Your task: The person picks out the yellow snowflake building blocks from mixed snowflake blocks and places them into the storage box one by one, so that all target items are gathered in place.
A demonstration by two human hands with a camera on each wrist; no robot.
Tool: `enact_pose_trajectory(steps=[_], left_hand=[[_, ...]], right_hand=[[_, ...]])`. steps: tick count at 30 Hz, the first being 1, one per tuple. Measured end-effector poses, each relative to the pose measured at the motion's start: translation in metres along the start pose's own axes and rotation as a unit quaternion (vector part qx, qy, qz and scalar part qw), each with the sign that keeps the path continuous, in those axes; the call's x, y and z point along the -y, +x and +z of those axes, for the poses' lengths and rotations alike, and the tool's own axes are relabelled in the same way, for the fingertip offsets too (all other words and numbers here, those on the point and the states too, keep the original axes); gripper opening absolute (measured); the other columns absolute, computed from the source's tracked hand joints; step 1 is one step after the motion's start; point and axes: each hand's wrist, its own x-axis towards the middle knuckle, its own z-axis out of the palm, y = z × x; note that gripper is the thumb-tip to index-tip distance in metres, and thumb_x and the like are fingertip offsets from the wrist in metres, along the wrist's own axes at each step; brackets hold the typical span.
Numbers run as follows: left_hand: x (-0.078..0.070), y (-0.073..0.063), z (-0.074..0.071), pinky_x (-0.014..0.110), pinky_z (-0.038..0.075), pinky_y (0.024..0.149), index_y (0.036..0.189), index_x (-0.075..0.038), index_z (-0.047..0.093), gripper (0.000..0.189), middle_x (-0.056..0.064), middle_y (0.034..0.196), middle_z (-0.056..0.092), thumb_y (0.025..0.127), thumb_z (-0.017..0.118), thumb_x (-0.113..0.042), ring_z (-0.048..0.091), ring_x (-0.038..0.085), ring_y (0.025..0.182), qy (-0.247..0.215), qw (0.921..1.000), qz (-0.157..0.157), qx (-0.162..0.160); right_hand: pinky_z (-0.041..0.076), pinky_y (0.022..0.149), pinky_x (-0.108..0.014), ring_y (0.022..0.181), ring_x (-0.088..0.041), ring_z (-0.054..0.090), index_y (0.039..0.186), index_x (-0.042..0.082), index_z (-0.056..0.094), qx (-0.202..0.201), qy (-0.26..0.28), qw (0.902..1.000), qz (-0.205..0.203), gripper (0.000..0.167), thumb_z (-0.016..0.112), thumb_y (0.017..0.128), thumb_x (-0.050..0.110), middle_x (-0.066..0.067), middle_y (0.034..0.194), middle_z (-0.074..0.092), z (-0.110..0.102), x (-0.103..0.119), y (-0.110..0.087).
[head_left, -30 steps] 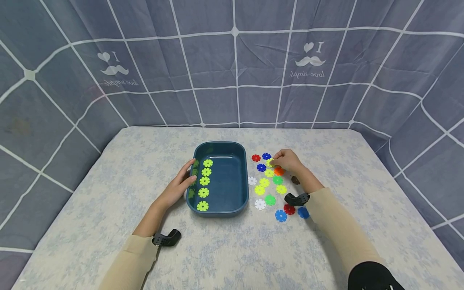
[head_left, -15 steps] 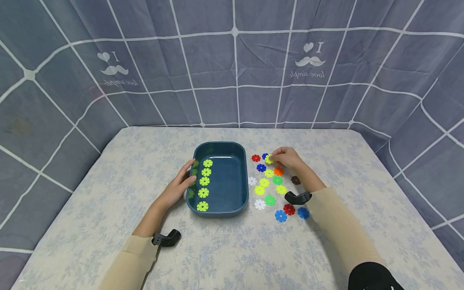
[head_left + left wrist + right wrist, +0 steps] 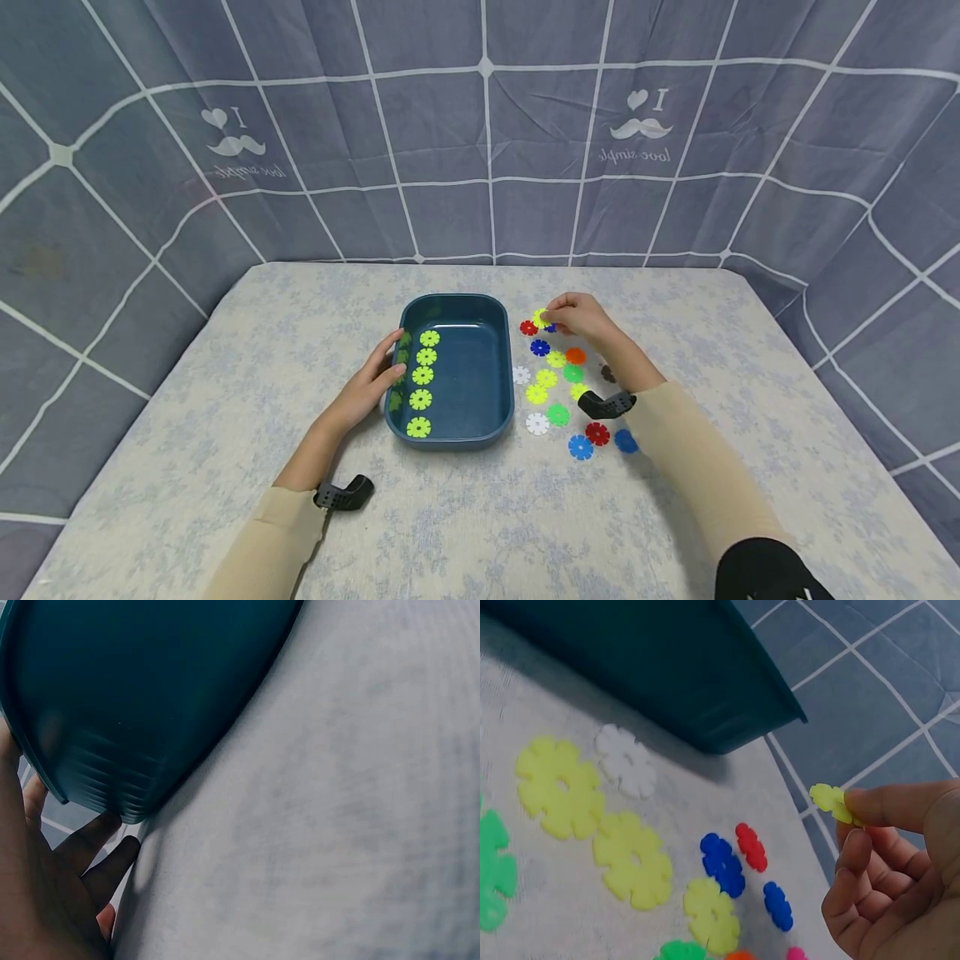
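My right hand (image 3: 582, 318) pinches a yellow flower-shaped interlocking disc (image 3: 829, 801) between thumb and index finger, raised above the table near the far end of the loose discs. Below it lie a red disc (image 3: 528, 328) and a dark blue disc (image 3: 778, 906). My left hand (image 3: 367, 390) holds the left side of a dark teal plastic tub (image 3: 480, 440), thumb over the rim and fingers along the outer wall (image 3: 112, 769). Inside the tub, several yellow discs (image 3: 422, 376) form a row along its left side.
Right of the tub, more loose discs are scattered on the pale patterned table (image 3: 465, 525): yellow (image 3: 536, 393), green (image 3: 558, 415), white (image 3: 537, 424), orange (image 3: 575, 356) and light blue (image 3: 581, 447). A grey-blue checked curtain (image 3: 420, 125) surrounds the table's back and sides.
My right hand has lifted the yellow disc from among the others and carried it left and farther back, over the dark blue and red discs. The left hand and tub stay put.
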Motion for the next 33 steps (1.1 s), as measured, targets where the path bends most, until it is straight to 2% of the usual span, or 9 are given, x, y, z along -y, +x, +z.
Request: enact_pose_trajectory(steps=[2,8,12,20,28,33], left_hand=[[0.005,0.001,0.0,0.064,0.022,0.109,0.158,-0.023,0.012,0.061,0.022,0.159,0.014,0.106,0.043,-0.019,0.016,0.043,0.144,-0.001,1.0,0.001,-0.001],[0.004,0.001,0.0,0.064,0.022,0.109,0.158,-0.023,0.012,0.061,0.021,0.16,0.013,0.106,0.043,-0.021,0.015,0.042,0.145,-0.003,1.0,0.003,0.0],[0.005,0.002,0.0,0.063,0.021,0.11,0.158,-0.026,0.014,0.06,0.018,0.16,0.014,0.106,0.044,-0.025,0.015,0.04,0.145,-0.002,1.0,0.002,0.0],[0.006,0.003,0.0,0.062,0.022,0.11,0.158,-0.025,0.014,0.06,0.019,0.16,0.015,0.106,0.043,-0.024,0.016,0.04,0.145,-0.003,1.0,0.005,0.002],[0.007,0.003,0.0,0.063,0.022,0.109,0.158,-0.026,0.014,0.06,0.019,0.16,0.015,0.106,0.044,-0.027,0.016,0.04,0.145,0.0,1.0,0.006,0.001],[0.009,0.003,0.0,0.062,0.023,0.109,0.158,-0.027,0.014,0.06,0.021,0.159,0.017,0.106,0.044,-0.027,0.018,0.04,0.144,-0.001,1.0,0.009,0.001]], right_hand=[[0.049,0.088,-0.038,0.082,-0.024,0.053,0.106,0.001,0.059,0.003,0.007,0.9999,-0.009,0.024,0.066,0.094,0.02,-0.01,0.099,0.058,0.002,0.003,0.001],[0.048,0.09,-0.043,0.085,-0.033,0.054,0.105,0.0,0.058,0.016,0.04,0.9989,-0.017,0.021,0.066,0.094,0.016,-0.011,0.098,0.058,0.009,0.015,0.001],[0.047,0.092,-0.045,0.086,-0.034,0.053,0.104,-0.001,0.058,0.019,0.054,0.9982,-0.02,0.02,0.066,0.094,0.015,-0.011,0.095,0.058,0.014,0.023,0.001],[0.048,0.093,-0.046,0.094,-0.041,0.054,0.104,0.0,0.059,0.027,0.05,0.9978,-0.034,0.02,0.066,0.094,0.015,-0.01,0.092,0.059,0.023,0.035,-0.001],[0.047,0.094,-0.049,0.089,-0.034,0.055,0.102,-0.001,0.061,0.033,0.049,0.997,-0.05,0.018,0.066,0.093,0.013,-0.01,0.094,0.059,0.033,0.044,-0.001],[0.045,0.09,-0.052,0.093,-0.037,0.056,0.1,0.001,0.062,0.041,0.034,0.9969,-0.059,0.016,0.066,0.093,0.014,-0.009,0.093,0.06,0.04,0.049,-0.001]])
